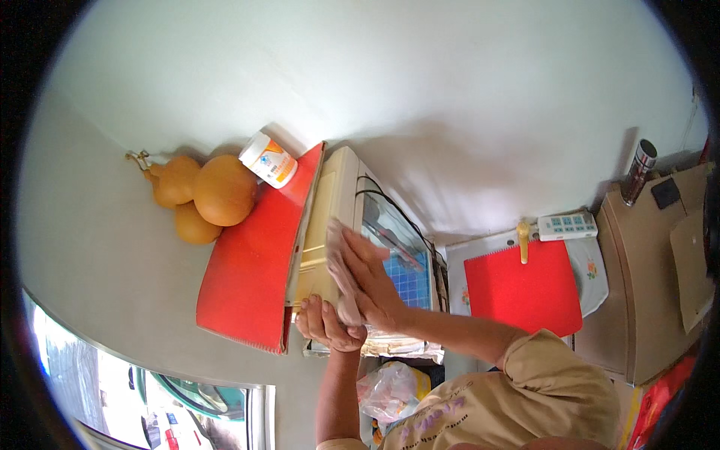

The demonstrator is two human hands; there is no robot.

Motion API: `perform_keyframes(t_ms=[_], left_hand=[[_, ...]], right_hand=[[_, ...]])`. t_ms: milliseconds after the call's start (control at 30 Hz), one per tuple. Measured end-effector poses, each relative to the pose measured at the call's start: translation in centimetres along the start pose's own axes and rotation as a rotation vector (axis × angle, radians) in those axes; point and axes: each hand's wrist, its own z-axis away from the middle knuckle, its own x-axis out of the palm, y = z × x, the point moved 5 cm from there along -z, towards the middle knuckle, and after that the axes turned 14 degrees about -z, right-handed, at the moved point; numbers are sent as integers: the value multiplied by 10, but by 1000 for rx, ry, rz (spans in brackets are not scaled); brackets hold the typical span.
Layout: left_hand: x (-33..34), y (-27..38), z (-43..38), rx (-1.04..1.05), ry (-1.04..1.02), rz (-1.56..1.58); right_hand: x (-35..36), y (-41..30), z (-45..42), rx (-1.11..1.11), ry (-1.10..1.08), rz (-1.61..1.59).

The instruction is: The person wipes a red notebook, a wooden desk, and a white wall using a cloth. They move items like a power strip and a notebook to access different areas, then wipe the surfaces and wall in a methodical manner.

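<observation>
My right hand presses a pale pinkish cloth against a cream-coloured plastic appliance, possibly a small printer or monitor. My left hand grips the lower end of the same casing, its fingers curled over the edge. On the appliance's left side a red mat with a spiral-like edge leans or lies, bearing a white and orange plastic jar. Dried gourds rest beside the jar. Dark cables run down the appliance's right side, near a panel with a blue grid.
To the right lie a second red mat, a yellow-handled object and a white power strip. A flask stands on a cardboard box. A clear plastic bag is below; a window is at lower left.
</observation>
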Motion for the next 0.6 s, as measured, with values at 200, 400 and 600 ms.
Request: perform_keyframes(t_ms=[200, 400, 600], left_hand=[[6, 4, -2, -24, 18, 62], [-3, -4, 7, -28, -36, 33], [3, 5, 4, -53, -28, 51]], right_hand=[[-15, 40, -28, 243, 129, -412], [-6, 5, 11, -72, -62, -98], [-82, 66, -17, 267, 12, -900]])
